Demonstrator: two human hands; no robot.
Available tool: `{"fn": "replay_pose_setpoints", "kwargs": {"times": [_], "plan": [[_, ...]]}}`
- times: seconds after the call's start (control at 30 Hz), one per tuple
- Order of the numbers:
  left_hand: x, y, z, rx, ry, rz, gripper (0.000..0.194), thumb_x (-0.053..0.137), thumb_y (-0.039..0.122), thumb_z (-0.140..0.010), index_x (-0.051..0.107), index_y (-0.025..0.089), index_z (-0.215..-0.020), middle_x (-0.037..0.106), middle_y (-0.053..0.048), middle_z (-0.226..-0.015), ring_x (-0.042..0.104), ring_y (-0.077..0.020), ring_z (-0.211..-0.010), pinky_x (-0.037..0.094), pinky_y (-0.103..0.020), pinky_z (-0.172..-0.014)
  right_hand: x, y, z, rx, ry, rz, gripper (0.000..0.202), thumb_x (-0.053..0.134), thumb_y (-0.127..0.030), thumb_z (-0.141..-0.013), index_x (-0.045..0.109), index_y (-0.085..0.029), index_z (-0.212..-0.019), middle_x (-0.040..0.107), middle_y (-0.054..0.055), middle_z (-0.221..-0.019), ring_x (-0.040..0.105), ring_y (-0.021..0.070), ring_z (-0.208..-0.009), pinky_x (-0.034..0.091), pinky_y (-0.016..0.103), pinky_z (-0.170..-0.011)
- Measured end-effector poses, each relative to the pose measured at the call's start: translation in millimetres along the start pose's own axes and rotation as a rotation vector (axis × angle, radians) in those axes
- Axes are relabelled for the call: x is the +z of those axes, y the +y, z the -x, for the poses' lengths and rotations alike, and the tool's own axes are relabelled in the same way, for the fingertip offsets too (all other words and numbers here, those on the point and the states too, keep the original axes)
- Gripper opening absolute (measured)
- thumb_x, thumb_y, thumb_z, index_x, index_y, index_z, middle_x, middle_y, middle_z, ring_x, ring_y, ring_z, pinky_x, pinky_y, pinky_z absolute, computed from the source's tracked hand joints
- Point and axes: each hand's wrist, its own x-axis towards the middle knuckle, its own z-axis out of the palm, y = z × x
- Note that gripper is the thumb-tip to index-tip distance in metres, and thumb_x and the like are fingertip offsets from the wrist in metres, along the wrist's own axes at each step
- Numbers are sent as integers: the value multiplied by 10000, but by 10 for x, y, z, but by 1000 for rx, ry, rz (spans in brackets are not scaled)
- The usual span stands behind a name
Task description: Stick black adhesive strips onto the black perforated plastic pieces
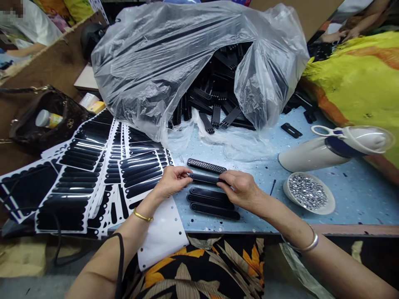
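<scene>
A slim black strip (204, 178) lies level between my two hands. My left hand (174, 181) pinches its left end between thumb and fingertips. Its right end is in the fingers of my right hand (241, 187). Just beyond it on the blue table (258, 178) rests a black piece with a mesh-patterned face (206, 165). Nearer to me, several smooth black pieces (215, 210) lie side by side. Sheets of black adhesive strips (141, 172) are spread to the left of my left hand, over a white sheet (162, 236).
A large clear plastic bag (149, 62) of black parts stands behind my hands. On the right are a bowl of small shiny pieces (308, 192), a white bottle (311, 153) and a yellow sack (368, 83). A brown handbag (34, 133) sits left. Other people's arms show at both top corners.
</scene>
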Motion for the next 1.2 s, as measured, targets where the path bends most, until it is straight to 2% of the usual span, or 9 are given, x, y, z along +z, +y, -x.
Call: {"fn": "replay_pose_setpoints", "kwargs": {"times": [0.37,0.67,0.9,1.2], "plan": [[-16,-27,-33,1,-5,26,154,704,71,-679,731,105,-827,623,39,-523,581,-90,-441,451,-158,-386,21,25,33,36,24,-55,157,562,-173,-883,679,-174,-779,720,90,-765,672,202,-674,498,294,-611],[-42,-60,-40,-10,-43,67,227,722,60,-642,746,108,-863,635,37,-540,592,-88,-450,467,-162,-406,-29,0,37,69,70,-187,157,555,-208,-914,695,-172,-853,732,84,-771,688,202,-674,524,294,-592],[-29,-11,-25,-33,-24,62,197,701,47,-653,735,104,-838,619,46,-512,569,-76,-422,453,-151,-389,-32,14,63,86,65,-181,135,573,-209,-895,702,-188,-859,744,84,-802,699,207,-699,543,300,-610],[-47,-73,-45,10,-44,83,233,743,103,-633,740,120,-865,636,35,-565,603,-90,-464,473,-158,-409,-11,8,37,37,51,-148,159,563,-210,-909,700,-175,-835,732,89,-782,691,206,-695,540,311,-642]]}}
